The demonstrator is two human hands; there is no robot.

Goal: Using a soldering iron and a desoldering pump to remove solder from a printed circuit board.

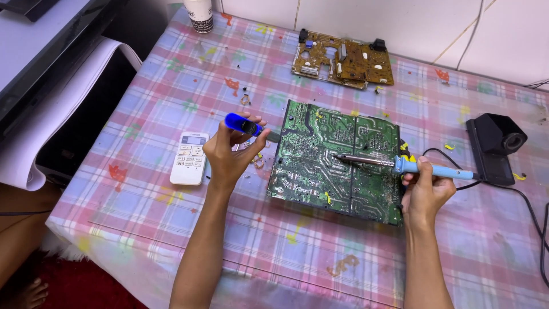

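Note:
A large green circuit board (320,166) lies solder side up in the middle of the table. My right hand (426,191) grips a soldering iron (420,167) by its light blue handle; the metal tip rests on the board near its centre. My left hand (229,154) is raised just left of the board and holds a small blue tube-shaped tool (243,123) between the fingertips.
A white remote control (190,158) lies left of my left hand. A brown circuit board (343,59) sits at the back. A black stand (495,146) and its cable lie at the right. A white cup (199,15) stands at the far edge. Small solder bits dot the plaid tablecloth (171,103).

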